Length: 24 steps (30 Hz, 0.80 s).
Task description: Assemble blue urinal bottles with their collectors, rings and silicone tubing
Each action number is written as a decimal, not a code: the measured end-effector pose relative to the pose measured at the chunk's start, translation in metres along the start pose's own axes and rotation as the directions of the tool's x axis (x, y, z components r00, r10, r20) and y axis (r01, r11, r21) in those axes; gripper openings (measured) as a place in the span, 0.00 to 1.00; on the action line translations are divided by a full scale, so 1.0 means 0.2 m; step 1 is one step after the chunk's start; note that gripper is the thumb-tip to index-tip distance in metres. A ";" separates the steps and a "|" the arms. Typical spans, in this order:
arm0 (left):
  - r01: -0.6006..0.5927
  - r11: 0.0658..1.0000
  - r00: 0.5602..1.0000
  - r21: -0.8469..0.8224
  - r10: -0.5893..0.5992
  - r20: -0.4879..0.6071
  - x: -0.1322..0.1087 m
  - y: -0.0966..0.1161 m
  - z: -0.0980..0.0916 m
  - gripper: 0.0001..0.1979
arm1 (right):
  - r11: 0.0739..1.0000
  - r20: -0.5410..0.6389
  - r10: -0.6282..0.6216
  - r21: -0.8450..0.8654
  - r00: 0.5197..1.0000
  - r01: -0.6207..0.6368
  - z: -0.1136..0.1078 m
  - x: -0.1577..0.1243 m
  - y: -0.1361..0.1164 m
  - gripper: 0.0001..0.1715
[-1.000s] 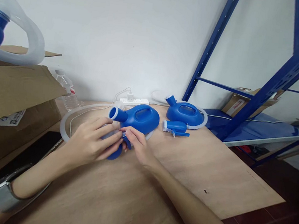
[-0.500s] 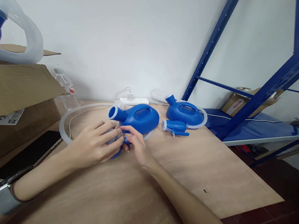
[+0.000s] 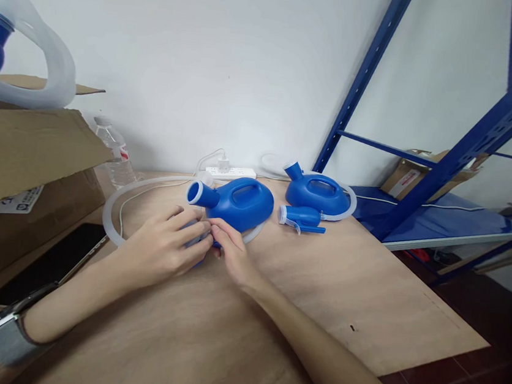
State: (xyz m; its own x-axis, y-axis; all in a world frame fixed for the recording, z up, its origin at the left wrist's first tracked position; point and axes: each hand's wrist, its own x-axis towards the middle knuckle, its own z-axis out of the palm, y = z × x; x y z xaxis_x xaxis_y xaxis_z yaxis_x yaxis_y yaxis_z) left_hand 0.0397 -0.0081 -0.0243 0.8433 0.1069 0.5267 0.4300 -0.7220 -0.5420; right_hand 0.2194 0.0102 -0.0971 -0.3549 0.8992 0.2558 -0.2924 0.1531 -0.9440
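My left hand (image 3: 164, 246) is closed around a blue urinal collector cup (image 3: 200, 264), most of which my fingers hide. Thumb and fingers of my right hand (image 3: 233, 252) pinch together at the cup's near right end; whatever small part lies between them is covered. Just behind both hands, a blue urinal bottle (image 3: 248, 213) with a moulded handle lies with its open white-rimmed neck toward the left. A translucent hose (image 3: 108, 212) curves across the table to the left of my hands.
A second urinal bottle (image 3: 317, 197), capped, and its collector cup (image 3: 304, 215) lie to the right. Behind are a power strip (image 3: 235, 173) and a water bottle (image 3: 118, 161). A cardboard box (image 3: 33, 157) and a black phone or tablet (image 3: 47, 264) occupy the left. Blue shelving (image 3: 447, 220) stands right.
My right fingers have closed in and shifted slightly left over the cup's end, covering more of it. The left hand keeps its grip. The view has moved very slightly.
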 end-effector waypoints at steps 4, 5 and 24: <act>0.049 0.999 0.999 -0.021 -0.049 -0.015 0.00 0.01 0.00 0.04 | 0.998 -0.035 -0.027 -0.051 0.999 0.025 0.02 -0.03 0.00 0.21; 0.072 0.997 0.997 -0.029 -0.072 -0.017 0.00 0.01 0.00 0.03 | 0.997 -0.045 -0.043 -0.061 0.998 0.040 0.02 -0.03 -0.01 0.21; 0.287 0.912 0.958 -0.293 -0.274 0.087 0.01 -0.04 -0.02 0.11 | 0.994 0.074 -0.018 0.108 0.997 0.010 0.02 0.02 -0.01 0.28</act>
State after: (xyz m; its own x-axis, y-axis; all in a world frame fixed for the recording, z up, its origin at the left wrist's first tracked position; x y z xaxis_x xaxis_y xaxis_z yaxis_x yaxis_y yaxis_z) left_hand 0.0367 -0.0051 -0.0163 0.7182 0.3594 0.5959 0.5399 -0.8280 -0.1514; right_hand 0.2151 0.0113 -0.0937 -0.4145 0.8634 0.2877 -0.3898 0.1172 -0.9134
